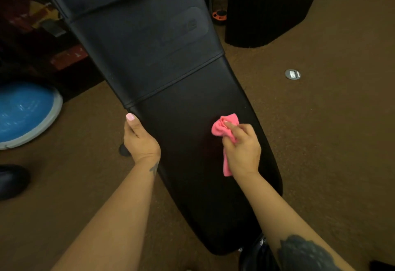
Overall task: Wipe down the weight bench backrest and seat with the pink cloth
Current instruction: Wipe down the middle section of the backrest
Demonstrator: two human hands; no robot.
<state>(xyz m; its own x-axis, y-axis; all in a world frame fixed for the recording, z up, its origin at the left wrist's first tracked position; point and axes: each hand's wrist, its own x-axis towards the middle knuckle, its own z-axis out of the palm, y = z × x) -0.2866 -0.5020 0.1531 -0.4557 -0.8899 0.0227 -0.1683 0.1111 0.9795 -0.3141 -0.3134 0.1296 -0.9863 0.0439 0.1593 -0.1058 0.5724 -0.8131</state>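
Note:
A long black padded weight bench runs from the top left down to the bottom middle; its backrest (136, 35) is the upper part and the glossy lower pad (192, 195) lies below a seam. My right hand (242, 149) presses a bunched pink cloth (222, 127) against the lower pad, with a strip of cloth hanging under the palm. My left hand (140, 140) grips the pad's left edge just below the seam, thumb on top.
Brown carpet surrounds the bench. A blue dome with a grey rim (25, 114) lies at the left, a black ribbed drape (269, 7) stands at the top right, and a round metal floor plate (292, 74) sits to the right. A black shoe (12, 179) shows at the left edge.

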